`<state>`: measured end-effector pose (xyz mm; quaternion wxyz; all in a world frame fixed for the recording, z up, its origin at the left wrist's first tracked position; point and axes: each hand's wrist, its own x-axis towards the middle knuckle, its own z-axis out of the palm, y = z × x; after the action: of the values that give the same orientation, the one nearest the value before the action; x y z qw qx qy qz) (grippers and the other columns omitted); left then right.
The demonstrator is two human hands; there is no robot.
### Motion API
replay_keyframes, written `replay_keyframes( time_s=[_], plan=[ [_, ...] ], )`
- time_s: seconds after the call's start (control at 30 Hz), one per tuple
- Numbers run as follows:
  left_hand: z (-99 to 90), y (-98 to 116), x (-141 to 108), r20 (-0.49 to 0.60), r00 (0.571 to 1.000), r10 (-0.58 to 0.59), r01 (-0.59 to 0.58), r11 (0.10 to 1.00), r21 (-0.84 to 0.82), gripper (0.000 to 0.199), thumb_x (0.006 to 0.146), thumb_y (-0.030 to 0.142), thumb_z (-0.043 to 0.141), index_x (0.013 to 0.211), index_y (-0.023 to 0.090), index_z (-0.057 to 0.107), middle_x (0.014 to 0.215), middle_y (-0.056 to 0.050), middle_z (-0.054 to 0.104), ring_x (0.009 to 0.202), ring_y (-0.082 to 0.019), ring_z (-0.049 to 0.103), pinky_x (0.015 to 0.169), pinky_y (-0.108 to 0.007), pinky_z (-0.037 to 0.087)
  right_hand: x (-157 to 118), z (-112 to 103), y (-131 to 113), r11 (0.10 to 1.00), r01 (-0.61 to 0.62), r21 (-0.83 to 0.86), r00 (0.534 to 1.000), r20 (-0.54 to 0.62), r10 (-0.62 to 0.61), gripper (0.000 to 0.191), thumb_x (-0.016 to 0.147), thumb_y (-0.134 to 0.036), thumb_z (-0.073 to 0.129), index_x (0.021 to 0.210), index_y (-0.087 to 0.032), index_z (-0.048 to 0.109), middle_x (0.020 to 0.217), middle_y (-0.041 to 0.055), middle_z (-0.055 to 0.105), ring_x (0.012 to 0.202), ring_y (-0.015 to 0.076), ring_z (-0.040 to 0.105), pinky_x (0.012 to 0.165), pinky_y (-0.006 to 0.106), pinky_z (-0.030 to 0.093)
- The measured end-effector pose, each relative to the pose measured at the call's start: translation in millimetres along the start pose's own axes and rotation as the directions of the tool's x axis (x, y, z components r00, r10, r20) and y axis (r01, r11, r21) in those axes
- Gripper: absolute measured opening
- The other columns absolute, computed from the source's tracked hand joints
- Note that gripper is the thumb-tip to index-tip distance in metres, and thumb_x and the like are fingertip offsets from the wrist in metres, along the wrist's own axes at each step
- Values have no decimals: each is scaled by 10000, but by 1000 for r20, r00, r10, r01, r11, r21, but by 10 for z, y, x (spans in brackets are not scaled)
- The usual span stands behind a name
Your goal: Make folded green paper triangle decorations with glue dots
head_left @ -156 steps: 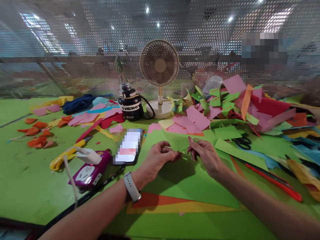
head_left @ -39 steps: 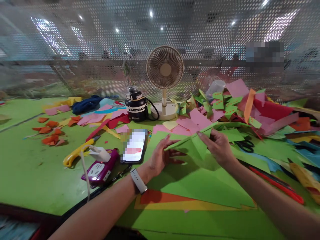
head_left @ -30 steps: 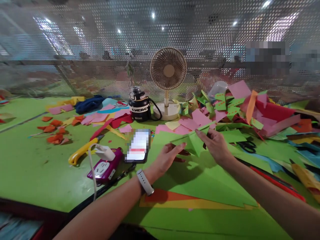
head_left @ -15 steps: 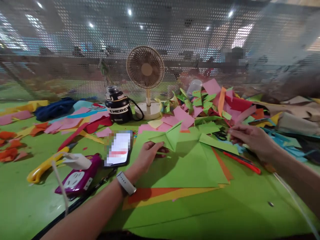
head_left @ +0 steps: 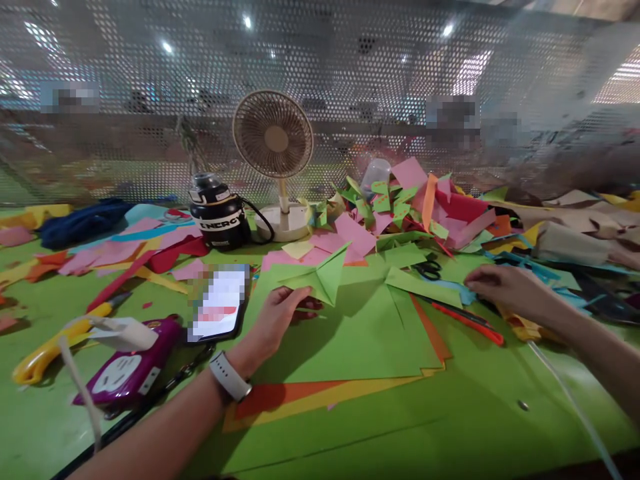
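My left hand point(head_left: 287, 313), wearing a pale watch strap, pinches a folded piece of green paper point(head_left: 327, 277) between thumb and fingers. The folded piece stands up in creased points above a stack of green sheets point(head_left: 345, 340). Off to the right, my right hand point(head_left: 500, 285) hovers with its fingers curled together; whether anything small is in them is hidden. Black-handled scissors point(head_left: 429, 269) lie left of its fingertips. Below them are a green paper strip point(head_left: 425, 287) and a red pen-like tool point(head_left: 473, 325).
A fan point(head_left: 275, 137) and a black bottle point(head_left: 220, 217) stand at the back before a perforated screen. Coloured scraps point(head_left: 395, 200) are heaped right of the fan. Left lie a phone point(head_left: 220, 303), a purple power strip point(head_left: 130, 367) and a yellow-handled tool point(head_left: 55, 350).
The view has turned slightly right, so things sit further left. My right hand has drawn a little right, away from the scissors. My left hand keeps its hold on the folded green paper.
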<state>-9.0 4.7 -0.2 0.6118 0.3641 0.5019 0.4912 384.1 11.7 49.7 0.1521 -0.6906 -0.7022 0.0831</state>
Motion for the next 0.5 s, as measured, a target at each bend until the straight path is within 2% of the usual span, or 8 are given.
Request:
replay_keyframes(
  time_s=[0.07,0.23,0.37,0.5],
  plan=[
    [2,-3,-3,2,1000,0,0,1000,-7,207,605,325,767,657,148,674,642,-37,718,629,-172,684,582,-253,553,190,76,-67,995,3,-101,998,68,4,277,737,-427,536,805,-216,702,742,61,718,678,248,660,603,321,458],
    [-6,-18,-15,14,1000,14,-14,1000,-26,217,610,331,771,656,147,667,635,-26,709,634,-171,685,583,-254,556,576,282,-166,948,64,-310,992,125,-26,330,726,-330,547,978,-185,703,999,108,728,881,280,673,691,317,471],
    [-11,-21,-3,35,999,6,-6,1000,-10,194,662,326,749,663,150,668,651,-34,716,656,-177,698,592,-251,554,724,376,-172,932,122,-342,985,159,-70,277,696,-282,556,912,-182,699,952,115,717,875,288,657,695,329,457],
    [-3,-21,10,23,1000,-7,7,1000,-13,158,682,284,727,624,152,662,630,-38,713,619,-162,686,581,-242,546,786,383,-166,927,146,-345,981,171,-90,205,683,-269,581,841,-181,680,919,122,705,837,285,639,670,326,436]
  ],
)
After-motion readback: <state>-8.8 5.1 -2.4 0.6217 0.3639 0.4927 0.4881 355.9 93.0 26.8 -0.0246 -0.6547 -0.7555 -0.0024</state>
